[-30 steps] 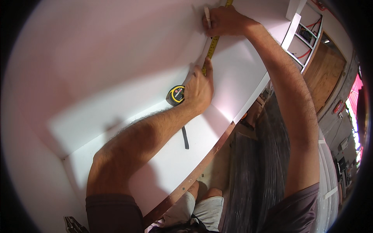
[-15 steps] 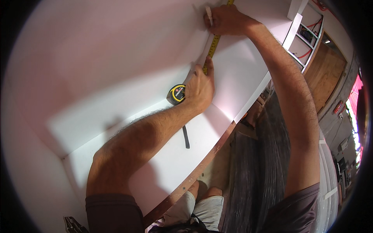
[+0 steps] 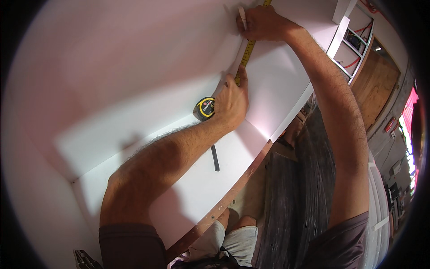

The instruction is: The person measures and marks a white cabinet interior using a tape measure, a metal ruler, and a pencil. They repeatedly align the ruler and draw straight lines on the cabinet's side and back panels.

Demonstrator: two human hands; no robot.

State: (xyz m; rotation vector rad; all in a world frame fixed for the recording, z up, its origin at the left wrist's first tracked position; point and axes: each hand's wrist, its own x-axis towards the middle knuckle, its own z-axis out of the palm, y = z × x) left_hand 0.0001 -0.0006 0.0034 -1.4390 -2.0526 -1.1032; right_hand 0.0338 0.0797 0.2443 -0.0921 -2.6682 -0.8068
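Observation:
My left hand (image 3: 231, 102) is closed round a tape measure, its fingers at the yellow blade (image 3: 245, 55). The black and yellow case (image 3: 204, 108) shows at the hand's left side, and a black wrist strap (image 3: 215, 159) hangs below onto the white surface. Along the inner corner of a white panel box the blade runs up and away, passing under my right hand (image 3: 260, 23). That hand is closed with a slim whitish stick, perhaps a pencil (image 3: 242, 17), between its fingers. Its fingertips lie near the blade beside the white wall panel (image 3: 134, 67).
The white bottom panel (image 3: 210, 190) ends at a brown front edge (image 3: 215, 213). Right of it lie long dark plastic-wrapped bundles (image 3: 291, 197). A metal frame with red cables (image 3: 358, 42) and a wooden board (image 3: 374, 85) stand at the upper right. A metal tool (image 3: 85, 259) shows at the lower left.
Almost nothing differs. Both hands and the tape measure appear shifted very slightly to the right in the picture, with the same holds.

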